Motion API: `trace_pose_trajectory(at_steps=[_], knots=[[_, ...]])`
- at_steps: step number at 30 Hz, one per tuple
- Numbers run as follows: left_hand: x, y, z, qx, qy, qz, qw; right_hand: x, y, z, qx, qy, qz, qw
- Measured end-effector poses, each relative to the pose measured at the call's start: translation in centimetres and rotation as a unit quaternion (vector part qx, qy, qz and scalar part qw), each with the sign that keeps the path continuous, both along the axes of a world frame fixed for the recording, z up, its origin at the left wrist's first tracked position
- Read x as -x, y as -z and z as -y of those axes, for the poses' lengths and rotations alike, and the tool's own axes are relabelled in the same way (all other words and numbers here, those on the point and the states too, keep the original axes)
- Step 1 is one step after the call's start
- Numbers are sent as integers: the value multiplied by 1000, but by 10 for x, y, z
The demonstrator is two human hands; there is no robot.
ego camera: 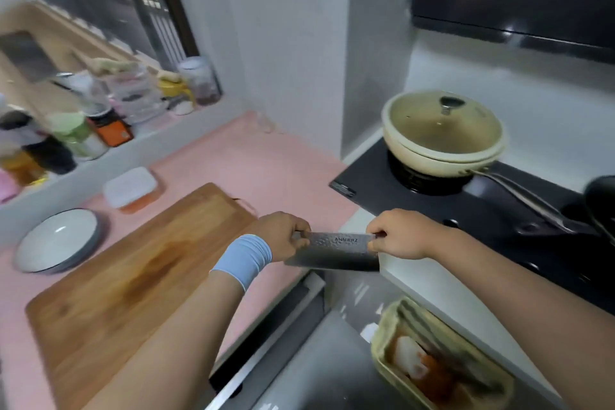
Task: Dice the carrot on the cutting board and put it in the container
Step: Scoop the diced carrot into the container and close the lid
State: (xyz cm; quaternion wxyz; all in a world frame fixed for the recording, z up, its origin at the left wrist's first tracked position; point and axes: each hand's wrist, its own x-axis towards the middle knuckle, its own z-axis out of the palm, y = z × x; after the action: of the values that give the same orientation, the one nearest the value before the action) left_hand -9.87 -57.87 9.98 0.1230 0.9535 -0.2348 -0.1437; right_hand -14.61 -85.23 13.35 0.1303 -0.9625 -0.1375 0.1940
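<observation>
While my left hand (283,236) and right hand (399,234) curl round opposite ends of the cleaver (336,250) beside the board (133,276), the carrot (138,206) shows orange inside the lidded container (129,186) beyond it.

The cutting board (133,276) lies bare and open from above. A bowl (56,240) crowds its left edge, the container (131,188) its far edge; the cleaver (336,251) hangs crosswise beyond its right corner.

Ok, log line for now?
left grip, right grip: holding knife ends | knife: by sink edge | board: bare | container: lidded, orange bits inside
</observation>
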Motion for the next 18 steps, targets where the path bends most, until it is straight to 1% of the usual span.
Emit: trace_pose_trajectory(at_steps=[4,6,8,10,13,15,18], knots=[[-12,-10,-96,-7,-67,50,996,-45,-10,-91,12,-62,55,996],[-14,-8,-146,-12,-108,68,992,-64,-5,-139,-4,-100,73,992],[-9,-5,-192,-7,-133,69,989,-82,5,-184,-31,-130,84,987],[0,0,-231,-6,-156,74,985,-96,16,-226,-25,-178,91,980],[16,20,-279,-30,-200,86,976,-111,37,-282,10,-254,121,960],[29,36,-301,-33,-241,78,967,-118,55,-310,14,-290,129,948],[47,57,-319,-41,-275,71,958,-127,81,-343,9,-337,111,935]])
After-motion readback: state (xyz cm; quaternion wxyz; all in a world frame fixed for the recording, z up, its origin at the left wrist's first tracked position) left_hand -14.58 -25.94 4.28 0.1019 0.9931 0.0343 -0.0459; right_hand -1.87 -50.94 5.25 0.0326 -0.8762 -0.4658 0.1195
